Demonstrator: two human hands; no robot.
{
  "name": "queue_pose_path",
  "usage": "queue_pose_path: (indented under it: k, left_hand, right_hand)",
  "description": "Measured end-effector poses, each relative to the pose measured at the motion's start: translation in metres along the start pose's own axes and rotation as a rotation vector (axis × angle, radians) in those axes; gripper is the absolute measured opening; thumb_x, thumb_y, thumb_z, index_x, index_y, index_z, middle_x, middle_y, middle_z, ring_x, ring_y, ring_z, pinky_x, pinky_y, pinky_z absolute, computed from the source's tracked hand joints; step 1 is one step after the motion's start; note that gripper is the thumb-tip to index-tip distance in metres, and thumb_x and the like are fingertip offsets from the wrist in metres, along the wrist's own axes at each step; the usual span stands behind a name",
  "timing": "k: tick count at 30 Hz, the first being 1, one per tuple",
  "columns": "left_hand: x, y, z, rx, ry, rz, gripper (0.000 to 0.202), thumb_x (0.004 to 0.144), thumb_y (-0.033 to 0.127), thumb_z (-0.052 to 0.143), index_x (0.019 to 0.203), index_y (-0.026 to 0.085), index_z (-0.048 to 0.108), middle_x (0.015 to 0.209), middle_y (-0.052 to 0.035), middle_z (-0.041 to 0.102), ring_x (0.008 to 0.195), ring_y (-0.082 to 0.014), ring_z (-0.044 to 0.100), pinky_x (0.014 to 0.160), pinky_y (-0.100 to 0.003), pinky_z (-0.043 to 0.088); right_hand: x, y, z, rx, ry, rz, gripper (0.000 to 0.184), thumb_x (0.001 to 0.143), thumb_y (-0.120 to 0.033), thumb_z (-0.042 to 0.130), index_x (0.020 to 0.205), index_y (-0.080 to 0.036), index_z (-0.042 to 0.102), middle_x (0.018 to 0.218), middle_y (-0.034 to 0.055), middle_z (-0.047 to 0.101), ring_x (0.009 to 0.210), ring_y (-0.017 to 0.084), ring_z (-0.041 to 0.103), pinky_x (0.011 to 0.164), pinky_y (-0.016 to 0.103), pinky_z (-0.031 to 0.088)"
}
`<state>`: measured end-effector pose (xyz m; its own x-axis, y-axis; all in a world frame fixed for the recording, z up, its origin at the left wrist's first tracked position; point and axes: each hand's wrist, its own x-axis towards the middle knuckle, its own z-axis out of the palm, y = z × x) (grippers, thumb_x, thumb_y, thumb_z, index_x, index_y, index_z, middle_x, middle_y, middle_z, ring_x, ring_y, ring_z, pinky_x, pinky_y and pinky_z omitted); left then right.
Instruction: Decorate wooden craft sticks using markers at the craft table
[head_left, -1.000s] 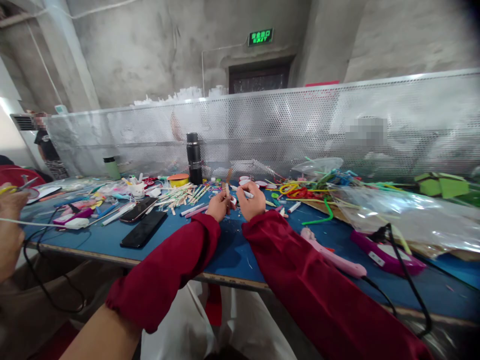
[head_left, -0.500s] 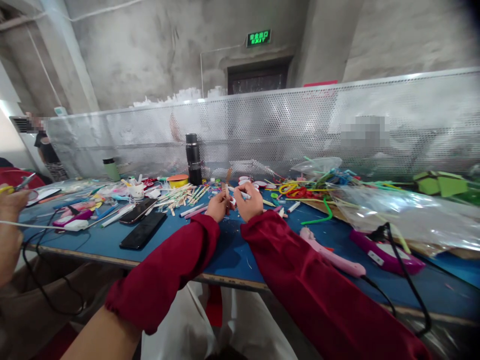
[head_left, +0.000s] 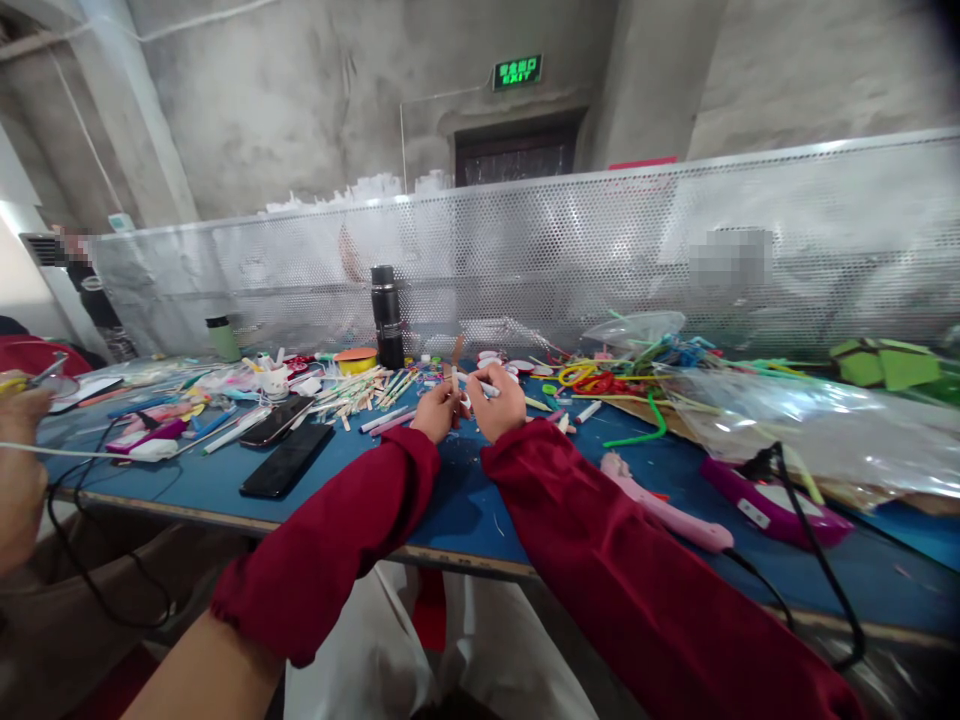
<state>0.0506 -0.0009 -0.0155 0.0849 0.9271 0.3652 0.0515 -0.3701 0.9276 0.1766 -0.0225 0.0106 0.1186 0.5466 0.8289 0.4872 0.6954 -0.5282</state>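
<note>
My right hand is closed around a white marker pen, its tip end pointing left toward my other hand. Close beside it, my left hand pinches a small pale piece with a white curved part; its exact kind is too small to make out. Both hands are just above the blue tabletop, almost touching. To the left of my left hand lie purple and pink markers. A capped white marker lies to the right of my right hand.
Two phones, wooden sticks and a black bottle stand or lie leftward. Rightward are a pink corded tool, a purple device, pipe cleaners and plastic film. Another person's hand holds scissors at far left.
My hands stay almost in place, still holding the marker and the small piece. The other person's hand at the far left has shifted slightly.
</note>
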Motion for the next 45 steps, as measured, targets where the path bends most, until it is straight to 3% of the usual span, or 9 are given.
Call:
queue_pose_path:
  k: [18,45]
  left_hand:
    - [0.0033,-0.0037,-0.0029,0.007,-0.003,0.006,0.011,0.087,0.025,0.052,0.079,0.018,0.053,0.055,0.0031,0.061,0.035,-0.0066,0.044,0.040,-0.019,0.031]
    - [-0.0009,0.0021,-0.0012,0.001,-0.007,0.017,0.014,0.086,0.028,0.056,0.076,0.018,0.054,0.052,0.0043,0.056,0.036,-0.0063,0.042,0.040,-0.020,0.029]
  right_hand:
    - [-0.0001,0.0038,0.0016,-0.036,0.062,-0.005,0.014,0.084,-0.031,0.053,0.073,-0.023,0.058,0.070,-0.0003,0.063,0.066,0.016,0.056,0.063,0.028,0.040]
    - [0.0000,-0.0003,0.0007,0.022,0.009,-0.041,0.014,0.085,-0.031,0.053,0.074,-0.023,0.056,0.071,-0.0003,0.064,0.067,0.015,0.057,0.067,0.028,0.043]
